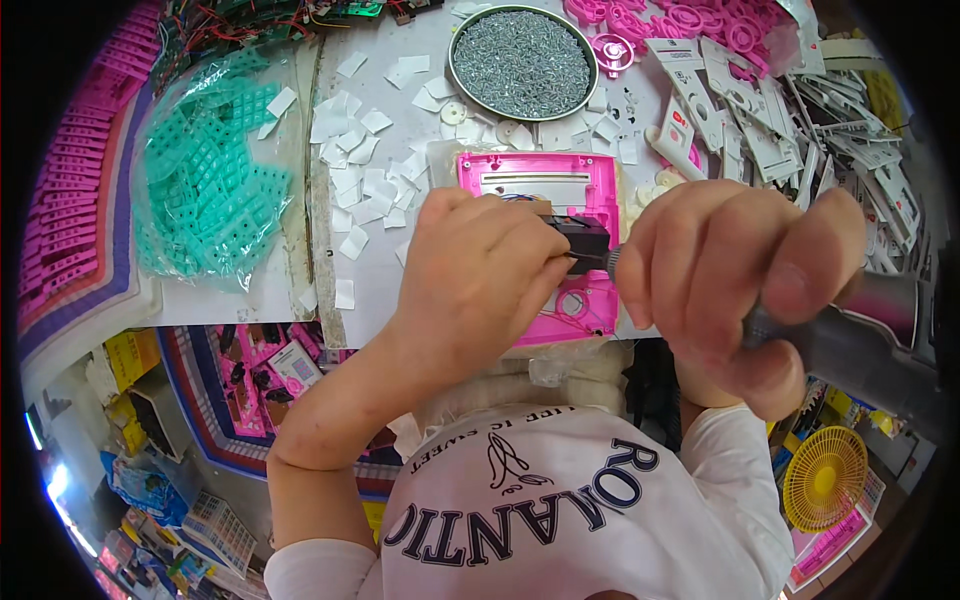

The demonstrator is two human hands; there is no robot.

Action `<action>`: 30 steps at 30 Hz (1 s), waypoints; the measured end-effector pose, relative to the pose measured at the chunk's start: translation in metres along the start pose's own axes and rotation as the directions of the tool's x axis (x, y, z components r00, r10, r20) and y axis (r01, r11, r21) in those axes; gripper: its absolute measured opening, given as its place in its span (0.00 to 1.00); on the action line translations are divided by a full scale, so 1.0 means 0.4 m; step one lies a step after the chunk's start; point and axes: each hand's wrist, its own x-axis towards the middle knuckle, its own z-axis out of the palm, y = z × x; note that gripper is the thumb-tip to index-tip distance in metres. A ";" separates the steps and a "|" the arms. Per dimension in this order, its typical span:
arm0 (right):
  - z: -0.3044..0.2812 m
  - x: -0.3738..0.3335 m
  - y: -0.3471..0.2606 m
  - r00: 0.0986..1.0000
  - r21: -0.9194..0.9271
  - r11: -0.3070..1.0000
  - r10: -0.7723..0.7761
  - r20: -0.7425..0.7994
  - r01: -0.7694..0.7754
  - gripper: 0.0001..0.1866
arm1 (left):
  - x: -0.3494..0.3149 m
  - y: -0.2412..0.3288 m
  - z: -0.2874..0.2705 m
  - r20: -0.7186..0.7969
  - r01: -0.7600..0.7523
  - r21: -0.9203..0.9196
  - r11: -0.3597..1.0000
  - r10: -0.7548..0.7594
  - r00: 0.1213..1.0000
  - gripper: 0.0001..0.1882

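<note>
A pink plastic casing (606,190) lies on the worktable in front of me, with a pale strip set across its upper part. My left hand (470,265) rests over the casing, its fingers closed on a small black box-shaped part (586,236). Wrapped round a dark grey power screwdriver (850,350) is my right hand (725,265). The screwdriver's front end meets the right side of the black part; its exact tip is hidden by my fingers. Thin wires show beside my left fingertips.
A round tin (451,75) of small screws (522,62) stands beyond the casing. White square pieces (365,195) lie scattered leftward, beside a clear bag of teal pads (215,180). White panels (700,95) and pink rings (690,20) heap at the far right.
</note>
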 end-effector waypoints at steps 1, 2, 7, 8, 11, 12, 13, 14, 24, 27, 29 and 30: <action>-0.004 0.000 -0.001 1.000 -0.009 1.000 0.001 0.000 -0.001 0.18 | -0.004 0.008 -0.007 -0.001 0.051 -0.001 0.999 -0.051 0.999 0.19; -0.010 0.001 -0.003 1.000 -0.014 1.000 0.003 -0.001 -0.003 0.18 | -0.012 0.016 -0.013 -0.001 0.103 -0.003 0.995 -0.103 0.995 0.22; -0.020 0.000 0.025 0.999 -0.043 0.999 0.030 -0.041 -0.032 0.19 | -0.101 0.009 0.018 -0.048 0.180 0.196 0.964 -0.174 0.984 0.27; -0.014 0.000 0.032 0.997 -0.060 0.997 0.045 -0.057 -0.048 0.19 | -0.104 0.007 0.026 -0.044 0.186 0.225 0.956 -0.181 0.983 0.27; -0.003 0.001 0.047 0.992 -0.129 0.988 0.068 -0.105 -0.081 0.20 | -0.094 -0.021 0.038 0.001 0.095 0.247 0.964 -0.098 0.995 0.26; -0.002 0.001 0.047 0.991 -0.146 0.986 0.069 -0.112 -0.085 0.20 | -0.092 -0.024 0.039 0.022 0.088 0.229 0.969 -0.096 0.995 0.25; -0.002 0.001 0.049 0.991 -0.160 0.983 0.068 -0.117 -0.086 0.20 | -0.087 -0.026 0.036 0.042 0.083 0.215 0.973 -0.094 0.995 0.24; 0.000 0.001 0.048 0.990 -0.164 0.982 0.073 -0.118 -0.092 0.19 | -0.083 -0.028 0.033 0.062 0.078 0.200 0.977 -0.092 0.994 0.24; 0.034 -0.006 0.075 0.970 -0.128 0.977 0.141 -0.199 -0.169 0.18 | -0.081 -0.051 0.043 0.011 0.061 0.167 0.984 -0.064 0.998 0.27; 0.037 -0.001 0.081 0.971 -0.159 0.970 0.154 -0.184 -0.184 0.18 | -0.088 -0.056 0.044 -0.001 0.056 0.165 0.985 -0.057 0.998 0.28; 0.044 -0.002 0.085 0.971 -0.172 0.966 0.163 -0.176 -0.194 0.18 | -0.090 -0.057 0.045 -0.007 0.054 0.150 0.987 -0.053 0.999 0.29; 0.043 -0.002 0.086 0.975 -0.194 0.962 0.163 -0.153 -0.191 0.18 | -0.091 -0.056 0.045 -0.003 0.054 0.147 0.988 -0.054 0.999 0.28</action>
